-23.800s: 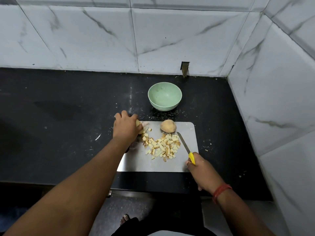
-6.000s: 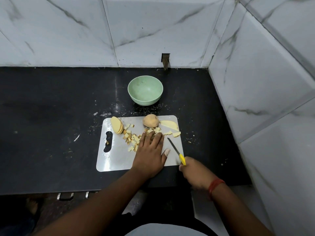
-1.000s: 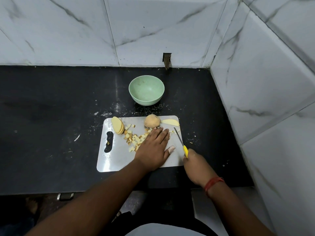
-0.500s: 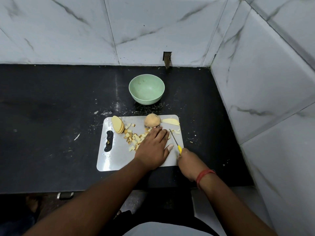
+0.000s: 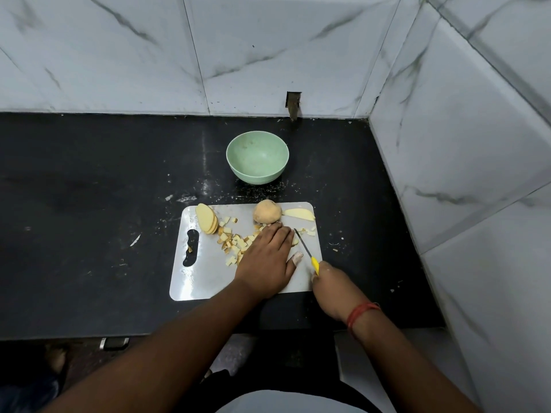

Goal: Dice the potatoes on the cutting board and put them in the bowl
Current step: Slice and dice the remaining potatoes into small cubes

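Note:
A grey cutting board lies on the black counter. My left hand lies flat with straight fingers over potato pieces near the board's right side. My right hand grips a yellow-handled knife, its blade down just right of my left fingers. A whole potato sits at the board's far edge, with one long slice to its right. A stack of slices leans at the far left. Diced cubes are scattered mid-board. Behind the board stands the empty pale green bowl.
Marble-tiled walls close the counter at the back and on the right. Potato crumbs speckle the counter between the board and the bowl. The counter's front edge runs just below the board.
Over the last second the knife and my right hand shifted left, toward my left fingers, and the blade came down beside them. My left hand stayed pressed on the pieces.

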{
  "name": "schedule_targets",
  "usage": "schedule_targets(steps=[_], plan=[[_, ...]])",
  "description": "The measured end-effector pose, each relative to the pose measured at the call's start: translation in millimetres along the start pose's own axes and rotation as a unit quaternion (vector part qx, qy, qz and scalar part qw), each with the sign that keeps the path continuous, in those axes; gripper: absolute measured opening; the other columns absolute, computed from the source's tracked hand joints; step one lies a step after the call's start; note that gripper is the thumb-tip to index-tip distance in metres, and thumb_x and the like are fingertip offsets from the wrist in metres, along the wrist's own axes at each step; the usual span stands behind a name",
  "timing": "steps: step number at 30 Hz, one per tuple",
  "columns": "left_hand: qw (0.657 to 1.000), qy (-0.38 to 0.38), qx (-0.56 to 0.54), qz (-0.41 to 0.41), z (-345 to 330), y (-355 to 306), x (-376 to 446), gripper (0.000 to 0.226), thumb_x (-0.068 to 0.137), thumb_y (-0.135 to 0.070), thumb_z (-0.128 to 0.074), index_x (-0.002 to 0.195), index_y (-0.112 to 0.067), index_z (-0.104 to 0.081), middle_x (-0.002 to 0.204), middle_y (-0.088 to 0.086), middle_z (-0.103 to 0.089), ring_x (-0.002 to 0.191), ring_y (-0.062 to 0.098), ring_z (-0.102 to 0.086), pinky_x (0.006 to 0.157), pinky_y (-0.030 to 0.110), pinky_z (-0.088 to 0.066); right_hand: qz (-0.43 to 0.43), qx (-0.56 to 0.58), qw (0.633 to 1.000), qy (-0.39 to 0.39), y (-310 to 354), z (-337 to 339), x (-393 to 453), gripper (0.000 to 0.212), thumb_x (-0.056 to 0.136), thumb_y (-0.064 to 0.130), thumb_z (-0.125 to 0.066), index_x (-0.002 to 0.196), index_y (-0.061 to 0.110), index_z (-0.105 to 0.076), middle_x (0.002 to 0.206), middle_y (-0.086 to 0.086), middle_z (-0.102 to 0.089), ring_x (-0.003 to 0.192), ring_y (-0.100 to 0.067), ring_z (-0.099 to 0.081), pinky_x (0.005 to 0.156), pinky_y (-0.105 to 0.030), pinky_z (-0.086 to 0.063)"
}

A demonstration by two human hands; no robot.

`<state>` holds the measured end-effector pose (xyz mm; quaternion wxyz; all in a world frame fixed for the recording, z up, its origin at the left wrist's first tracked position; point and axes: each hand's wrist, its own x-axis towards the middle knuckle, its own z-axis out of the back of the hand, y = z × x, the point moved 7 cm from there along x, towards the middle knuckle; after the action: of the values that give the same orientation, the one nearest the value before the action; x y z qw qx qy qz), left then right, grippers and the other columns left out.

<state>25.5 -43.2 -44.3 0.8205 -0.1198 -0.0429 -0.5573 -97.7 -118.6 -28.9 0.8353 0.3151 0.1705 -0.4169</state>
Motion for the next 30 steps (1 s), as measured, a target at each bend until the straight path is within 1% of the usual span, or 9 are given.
schedule_targets(steps=[4,9,11,13,15,19,23,27,30], plan=[[1.0,0.005,0.007,0.003,-1,1,1,0.062,0.107,-0.048,-0.034,0.145,-0.004,-0.055,0.147,0.012,-0.055,0.141,0.029,-0.043,0.121,0.044,-0.033,-0.008,-0.019,1.0,0.014,2,-1,3,0.018,0.099,0.014,-0.039,0.11,0.007,-0.051,0.105,-0.015,-0.06,0.081,-0.026,-0.053,0.068,-0.029,-0.038],[1.0,-0.003,0.015,0.002,3,0,0,0.062,0.106,-0.048,-0.035,0.142,-0.003,-0.058,0.144,0.012,-0.056,0.14,0.029,-0.044,0.119,0.044,-0.035,-0.004,0.012,0.999,0.041,-15,-9,-7,0.016,0.1,0.014,-0.04,0.103,0.007,-0.054,0.084,-0.01,-0.057,0.072,-0.023,-0.054,0.066,-0.037,-0.046],[1.0,0.0,0.023,0.002,3,-1,0,0.062,0.106,-0.048,-0.034,0.142,-0.003,-0.058,0.145,0.012,-0.056,0.141,0.029,-0.044,0.121,0.043,-0.034,-0.013,0.113,0.991,0.069,-23,-8,-15,0.011,0.095,0.018,-0.043,0.091,0.014,-0.052,0.071,-0.005,-0.053,0.057,-0.019,-0.05,0.054,-0.037,-0.044],[0.999,-0.011,0.028,-0.01,5,-3,-1,0.061,0.106,-0.047,-0.036,0.141,-0.003,-0.058,0.146,0.013,-0.056,0.141,0.03,-0.044,0.123,0.044,-0.031,-0.042,0.264,0.961,0.076,-26,0,-25,0.01,0.094,0.018,-0.044,0.085,0.017,-0.046,0.058,-0.001,-0.044,0.041,-0.013,-0.038,0.04,-0.025,-0.03],[0.999,-0.032,0.028,-0.031,11,-6,-2,0.059,0.105,-0.045,-0.039,0.141,-0.002,-0.057,0.146,0.014,-0.056,0.141,0.031,-0.044,0.124,0.045,-0.029,-0.052,0.358,0.929,0.078,-24,12,-34,0.012,0.098,0.015,-0.042,0.086,0.018,-0.043,0.052,0.002,-0.036,0.035,-0.01,-0.027,0.037,-0.016,-0.021],[0.995,-0.042,0.015,-0.086,20,-22,11,0.056,0.106,-0.043,-0.038,0.139,-0.003,-0.059,0.146,0.015,-0.055,0.142,0.032,-0.044,0.125,0.046,-0.026,-0.034,0.415,0.907,0.059,-25,30,-36,0.011,0.099,0.014,-0.04,0.089,0.016,-0.047,0.049,0.002,-0.034,0.037,-0.01,-0.022,0.042,-0.013,-0.02],[0.986,0.037,0.025,-0.16,2,-43,35,0.067,0.107,-0.052,-0.027,0.144,-0.002,-0.056,0.15,0.013,-0.053,0.143,0.029,-0.042,0.126,0.043,-0.025,-0.034,0.437,0.898,0.048,-26,30,-33,0.012,0.1,0.017,-0.041,0.092,0.016,-0.05,0.051,0.001,-0.035,0.039,-0.011,-0.023,0.043,-0.014,-0.019],[0.987,0.087,0.049,-0.129,-10,-33,38,0.077,0.105,-0.057,-0.017,0.148,-0.001,-0.051,0.15,0.014,-0.052,0.144,0.03,-0.042,0.127,0.041,-0.018,-0.023,0.434,0.899,0.053,-25,29,-35,0.013,0.101,0.017,-0.04,0.091,0.015,-0.049,0.052,0.001,-0.034,0.04,-0.011,-0.022,0.043,-0.016,-0.018],[0.99,0.072,0.048,-0.107,-7,-22,22,0.073,0.107,-0.056,-0.022,0.146,-0.002,-0.053,0.147,0.013,-0.053,0.14,0.029,-0.044,0.127,0.041,-0.019,-0.024,0.432,0.9,0.052,-29,31,-35,0.014,0.101,0.018,-0.04,0.091,0.016,-0.05,0.053,0.001,-0.035,0.04,-0.011,-0.022,0.044,-0.016,-0.018]])
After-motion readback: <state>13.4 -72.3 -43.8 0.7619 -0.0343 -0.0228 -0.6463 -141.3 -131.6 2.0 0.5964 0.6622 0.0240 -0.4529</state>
